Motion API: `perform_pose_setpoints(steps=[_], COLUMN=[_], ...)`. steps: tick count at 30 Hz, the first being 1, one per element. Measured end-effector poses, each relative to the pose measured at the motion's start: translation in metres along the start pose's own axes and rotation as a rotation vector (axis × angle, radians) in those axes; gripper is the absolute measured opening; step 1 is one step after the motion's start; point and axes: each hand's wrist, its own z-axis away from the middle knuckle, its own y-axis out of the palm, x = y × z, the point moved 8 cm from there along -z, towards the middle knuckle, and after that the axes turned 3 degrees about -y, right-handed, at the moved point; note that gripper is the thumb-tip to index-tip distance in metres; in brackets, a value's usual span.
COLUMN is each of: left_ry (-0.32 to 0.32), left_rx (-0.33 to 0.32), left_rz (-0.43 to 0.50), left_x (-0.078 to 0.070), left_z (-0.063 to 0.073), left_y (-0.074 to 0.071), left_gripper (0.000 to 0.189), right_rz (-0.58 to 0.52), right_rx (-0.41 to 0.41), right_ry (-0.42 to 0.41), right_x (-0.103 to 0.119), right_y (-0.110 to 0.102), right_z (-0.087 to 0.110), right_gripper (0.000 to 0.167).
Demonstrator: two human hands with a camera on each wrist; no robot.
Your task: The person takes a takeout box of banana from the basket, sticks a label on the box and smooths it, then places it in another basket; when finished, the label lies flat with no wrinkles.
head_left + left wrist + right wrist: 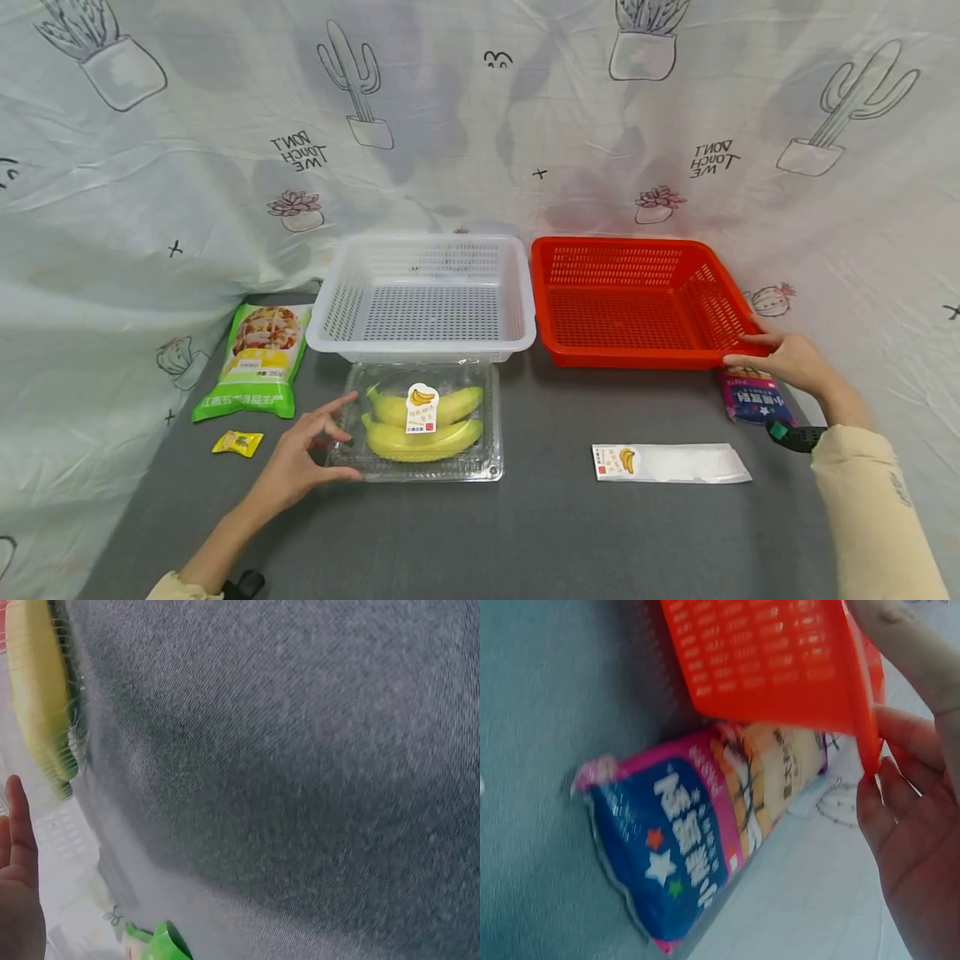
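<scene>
In the head view my left hand (303, 454) is at the left side of a clear plastic box (491, 446) with yellow bananas (423, 442) and a banana label inside or on its lid. Its thumb and fingers are spread at the box's edge; the left wrist view shows straight fingers (22, 832) near the bananas (37, 682). My right hand (798, 362) pinches the right front corner rim of a red plastic basket (630, 358), thumb on one side and fingers on the other (911, 739). Below that corner lies a blue and pink pasta bag (682, 840).
A white basket (420, 346) stands left of the red one, behind the box. To the left lie a green food bag (255, 367) and a small yellow packet (237, 443). A white paper strip with a banana print (675, 463) lies at front right. Patterned cloth hangs behind.
</scene>
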Motion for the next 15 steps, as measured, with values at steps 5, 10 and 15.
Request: perform_pose_setpoints(steps=[5,10,15], left_ry=[0.029,0.096,0.111], left_rx=[-0.005,0.031,0.028], left_rz=[0.030,0.192,0.270], left_x=[-0.001,-0.009,-0.013], left_z=[-0.001,-0.002,-0.001], left_y=[0.003,0.009,0.012], left_gripper=[0.048,0.040,0.036], right_rz=[0.035,0.023,-0.022], right_rx=[-0.024,-0.063,-0.065], right_ry=[0.033,0.049,0.059], right_x=[-0.010,-0.015,-0.015], right_y=[-0.001,0.000,0.002], right_z=[0.004,0.004,0.003], right_gripper=[0.077,0.072,0.072])
